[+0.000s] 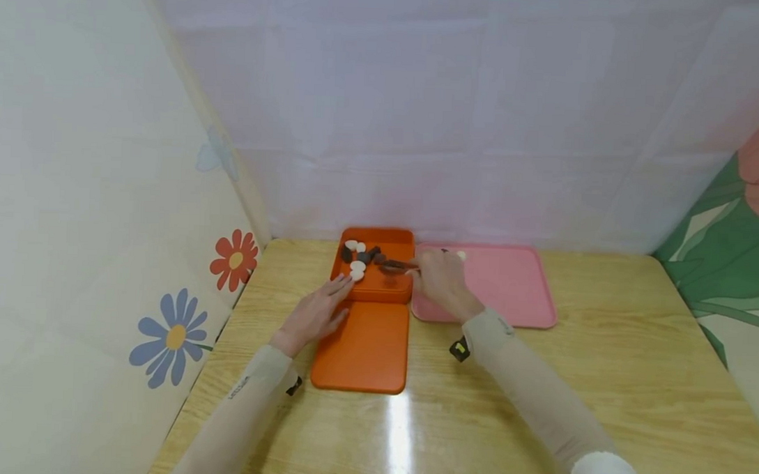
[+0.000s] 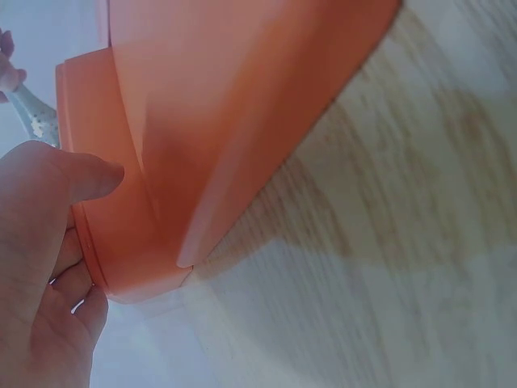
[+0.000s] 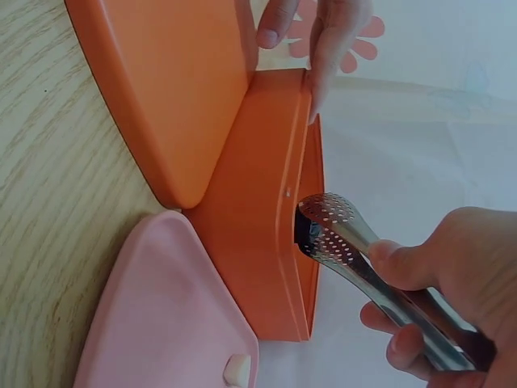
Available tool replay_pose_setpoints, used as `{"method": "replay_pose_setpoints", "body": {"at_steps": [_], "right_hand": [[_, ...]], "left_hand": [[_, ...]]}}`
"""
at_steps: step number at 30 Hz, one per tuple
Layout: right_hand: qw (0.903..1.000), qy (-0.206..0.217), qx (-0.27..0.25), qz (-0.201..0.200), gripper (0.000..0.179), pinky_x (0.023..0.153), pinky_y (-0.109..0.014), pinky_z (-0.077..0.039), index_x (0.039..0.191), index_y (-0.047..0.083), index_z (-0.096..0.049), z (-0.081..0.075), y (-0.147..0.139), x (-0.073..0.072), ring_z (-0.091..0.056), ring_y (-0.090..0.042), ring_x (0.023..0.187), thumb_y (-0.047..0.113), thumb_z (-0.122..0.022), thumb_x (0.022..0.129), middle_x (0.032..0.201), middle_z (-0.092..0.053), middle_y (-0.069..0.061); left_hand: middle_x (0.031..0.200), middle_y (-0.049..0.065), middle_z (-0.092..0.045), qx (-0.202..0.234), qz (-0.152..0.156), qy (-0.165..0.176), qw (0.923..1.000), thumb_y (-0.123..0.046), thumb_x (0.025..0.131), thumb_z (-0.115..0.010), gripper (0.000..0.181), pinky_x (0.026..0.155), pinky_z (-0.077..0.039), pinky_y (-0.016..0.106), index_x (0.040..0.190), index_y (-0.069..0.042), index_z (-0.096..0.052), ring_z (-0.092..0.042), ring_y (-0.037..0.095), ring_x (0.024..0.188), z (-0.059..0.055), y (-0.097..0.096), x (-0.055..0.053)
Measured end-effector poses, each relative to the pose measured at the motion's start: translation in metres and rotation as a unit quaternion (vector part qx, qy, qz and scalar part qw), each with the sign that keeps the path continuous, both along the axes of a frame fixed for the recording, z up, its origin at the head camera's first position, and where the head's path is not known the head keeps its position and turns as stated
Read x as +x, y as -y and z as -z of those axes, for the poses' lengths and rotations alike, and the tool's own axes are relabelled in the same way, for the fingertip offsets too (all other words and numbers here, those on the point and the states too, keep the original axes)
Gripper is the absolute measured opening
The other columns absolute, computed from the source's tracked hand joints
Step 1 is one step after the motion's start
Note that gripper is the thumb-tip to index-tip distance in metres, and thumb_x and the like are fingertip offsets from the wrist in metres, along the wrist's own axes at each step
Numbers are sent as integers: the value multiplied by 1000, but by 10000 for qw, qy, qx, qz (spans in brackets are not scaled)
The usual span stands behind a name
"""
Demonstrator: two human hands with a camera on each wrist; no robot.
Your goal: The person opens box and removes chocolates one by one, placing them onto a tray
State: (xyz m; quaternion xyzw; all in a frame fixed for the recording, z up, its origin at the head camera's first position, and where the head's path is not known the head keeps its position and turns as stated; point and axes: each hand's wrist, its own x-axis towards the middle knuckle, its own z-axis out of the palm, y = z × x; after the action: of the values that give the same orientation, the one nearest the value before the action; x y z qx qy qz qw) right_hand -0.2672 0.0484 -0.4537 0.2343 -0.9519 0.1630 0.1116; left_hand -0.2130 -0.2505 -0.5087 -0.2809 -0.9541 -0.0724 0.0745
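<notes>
In the head view an orange box (image 1: 399, 293) holds several white pieces (image 1: 357, 267) and dark pieces (image 1: 365, 257), mostly on its left side. My left hand (image 1: 317, 311) grips the front left corner of the box. The left wrist view puts its thumb (image 2: 97, 176) against the front wall, with the other fingers round the edge. My right hand (image 1: 441, 274) holds metal tongs (image 3: 363, 263) by the arms. Their perforated tips reach over the box rim, with something dark between them; the right wrist view does not show clearly what it is.
An orange lid (image 1: 363, 348) lies in front of the box on the wooden table (image 1: 474, 408). To the right is a pink tray (image 1: 509, 290) with a small white piece (image 1: 461, 255) and a dark one (image 1: 444, 250) near its back edge. A white curtain (image 1: 371, 125) hangs behind.
</notes>
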Motion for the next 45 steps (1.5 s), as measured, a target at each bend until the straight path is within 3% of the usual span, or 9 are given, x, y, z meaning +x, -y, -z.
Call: {"method": "replay_pose_setpoints", "body": {"at_steps": [7,22,30,35,45], "right_hand": [[9995,31,-309,-37,12,53,-33,-47,95,15,-83,-3,-14,-1,-53,-16,61,26,-80,97,73,-68,3],[9984,365,-433,8,22,45,-25,-37,117,15,-84,-15,-34,3,-49,-12,57,27,-75,101,83,-71,-3],[9992,181,-328,172,19,47,-27,-39,108,14,-85,-18,-44,4,-52,-15,60,29,-77,100,87,-73,-5],[9994,65,-306,171,20,46,-27,-39,107,14,-86,-15,-51,2,-51,-15,59,30,-77,100,81,-70,-3],[9985,199,-389,318,20,48,-28,-41,109,12,-85,-9,-63,3,-50,-16,60,28,-78,98,77,-66,-3]], "left_hand": [[164,21,-48,49,-5,-4,10000,-18,102,-74,64,121,-44,54,158,2,-49,-46,38,153,2,0,0],[164,19,-49,66,-73,78,9999,-18,103,-73,63,119,-45,54,158,1,-49,-46,36,153,5,0,0],[162,21,-50,143,3,-62,9999,-15,101,-75,64,117,-47,56,156,3,-51,-48,39,151,3,0,-1],[164,20,-48,166,-54,67,9998,-16,101,-75,65,119,-46,56,158,2,-49,-46,38,153,2,0,-2],[165,19,-48,158,-48,107,9998,-16,102,-74,64,121,-44,55,159,1,-49,-45,36,154,2,0,-2]]}}
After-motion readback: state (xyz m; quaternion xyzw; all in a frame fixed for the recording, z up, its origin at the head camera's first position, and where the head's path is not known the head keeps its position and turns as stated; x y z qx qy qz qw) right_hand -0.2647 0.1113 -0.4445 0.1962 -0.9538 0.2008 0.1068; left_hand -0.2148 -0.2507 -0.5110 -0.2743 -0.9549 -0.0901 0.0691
